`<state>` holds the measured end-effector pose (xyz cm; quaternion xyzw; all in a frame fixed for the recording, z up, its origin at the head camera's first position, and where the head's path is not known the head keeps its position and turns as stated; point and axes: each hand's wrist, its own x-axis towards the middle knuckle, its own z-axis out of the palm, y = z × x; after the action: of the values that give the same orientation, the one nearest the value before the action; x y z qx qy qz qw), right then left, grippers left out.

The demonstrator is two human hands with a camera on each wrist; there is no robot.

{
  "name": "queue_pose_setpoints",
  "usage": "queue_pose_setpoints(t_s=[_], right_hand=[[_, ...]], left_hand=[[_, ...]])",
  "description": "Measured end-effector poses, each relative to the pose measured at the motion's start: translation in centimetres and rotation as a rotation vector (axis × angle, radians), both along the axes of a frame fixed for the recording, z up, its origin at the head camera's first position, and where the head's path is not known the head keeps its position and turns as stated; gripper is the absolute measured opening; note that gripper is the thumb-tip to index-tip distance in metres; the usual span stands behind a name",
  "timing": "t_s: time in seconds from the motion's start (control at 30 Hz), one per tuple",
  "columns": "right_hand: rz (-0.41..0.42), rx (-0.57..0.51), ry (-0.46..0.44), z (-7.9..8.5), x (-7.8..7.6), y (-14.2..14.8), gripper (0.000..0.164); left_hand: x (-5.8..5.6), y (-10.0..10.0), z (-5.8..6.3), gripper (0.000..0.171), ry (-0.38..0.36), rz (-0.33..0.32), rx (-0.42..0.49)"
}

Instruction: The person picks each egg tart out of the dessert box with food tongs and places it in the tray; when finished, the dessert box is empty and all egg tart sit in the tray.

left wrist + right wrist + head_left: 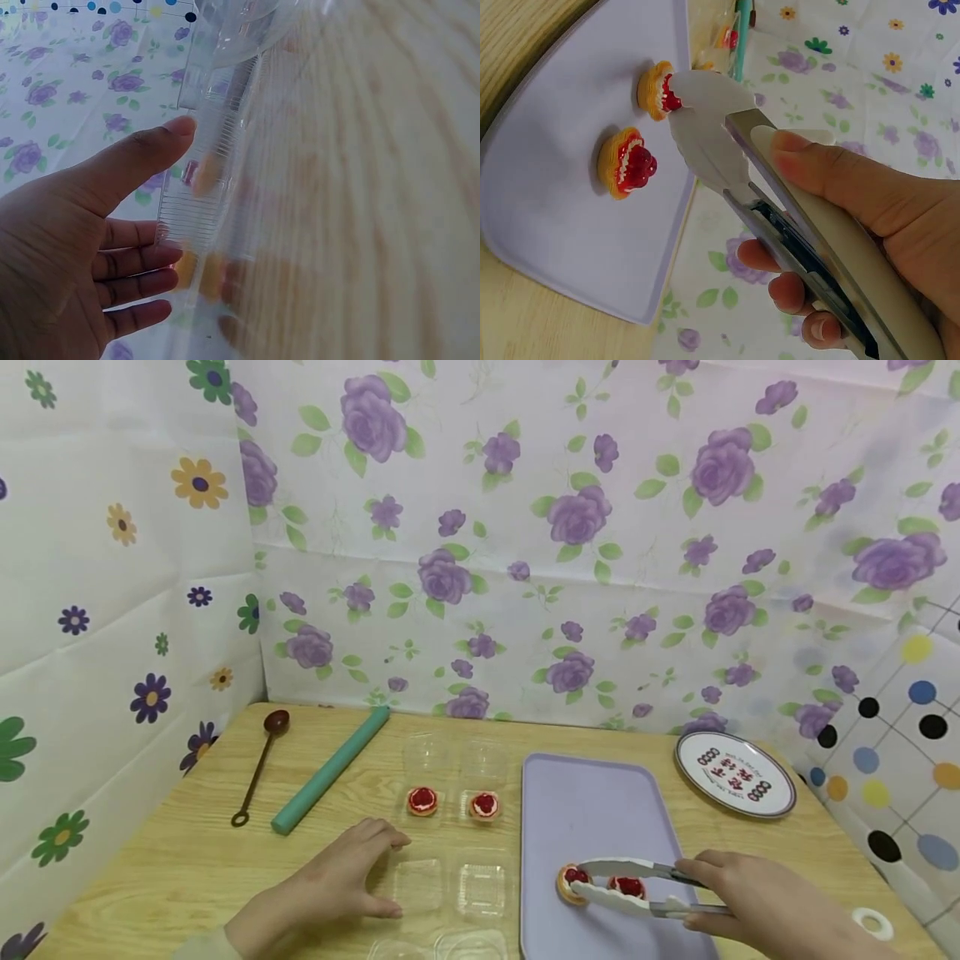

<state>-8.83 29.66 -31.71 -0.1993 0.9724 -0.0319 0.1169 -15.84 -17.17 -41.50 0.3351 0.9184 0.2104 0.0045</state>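
Observation:
My right hand (pixel 757 897) grips a pair of tongs (pixel 622 866) with white scalloped tips over the lavender tray (pixel 592 802). Those tips straddle a small fruit tart (pixel 573 885) with red topping; whether they press on it I cannot tell. A second tart (pixel 626 163) sits beside it on the tray. To the left, my left hand (pixel 330 872) holds nothing, thumb and fingers spread apart at the side of a clear plastic box (pixel 417 887). Contact between fingertips and box is unclear in the left wrist view. Another clear box (pixel 482 889) stands alongside.
Behind these, two open clear boxes hold a tart (pixel 422 802) and another tart (pixel 484 806). Left lie a green roll (pixel 330 772) and a dark spoon (pixel 258 768). A printed plate (pixel 735 774) is at back right, a white ring (pixel 872 924) at front right.

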Motion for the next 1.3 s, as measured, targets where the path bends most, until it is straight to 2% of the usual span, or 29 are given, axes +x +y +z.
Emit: queue_pose_setpoints(t_s=[0.07,0.23,0.4,0.57,0.67,0.83,0.97,1.13,1.3], right_hand=[[0.030,-0.035,0.018,-0.5,0.1,0.2,0.056],[0.093,-0.060,0.143,-0.9,0.3,0.8,0.061],[0.114,-0.034,0.254,-0.1,0.0,1.3,0.061],[0.095,-0.005,0.280,0.7,-0.4,0.7,0.066],[0.085,-0.003,0.288,1.2,-0.5,0.1,0.066],[0.125,-0.047,0.323,1.6,-1.0,-0.8,0.062],[0.136,-0.053,0.321,2.2,-1.6,-1.5,0.061],[0.139,-0.050,0.320,3.0,-2.5,-2.3,0.061],[0.154,-0.058,0.342,3.3,-3.6,-3.3,0.060]], left_hand=[[0.2,-0.2,0.1,0.077,-0.013,0.002,-0.021],[0.3,0.0,0.3,0.080,-0.021,-0.009,-0.054],[0.0,0.9,0.4,0.086,-0.031,-0.019,-0.052],[-0.1,1.0,0.8,0.084,-0.043,0.003,-0.047],[-0.3,1.0,1.2,0.078,-0.001,-0.002,-0.038],[-0.9,1.1,2.2,0.067,0.062,-0.008,-0.012],[-1.8,1.7,2.7,0.063,0.095,-0.007,-0.008],[-3.6,2.8,3.4,0.062,0.161,-0.040,-0.025],[-5.7,3.9,4.0,0.065,0.147,-0.035,-0.059]])
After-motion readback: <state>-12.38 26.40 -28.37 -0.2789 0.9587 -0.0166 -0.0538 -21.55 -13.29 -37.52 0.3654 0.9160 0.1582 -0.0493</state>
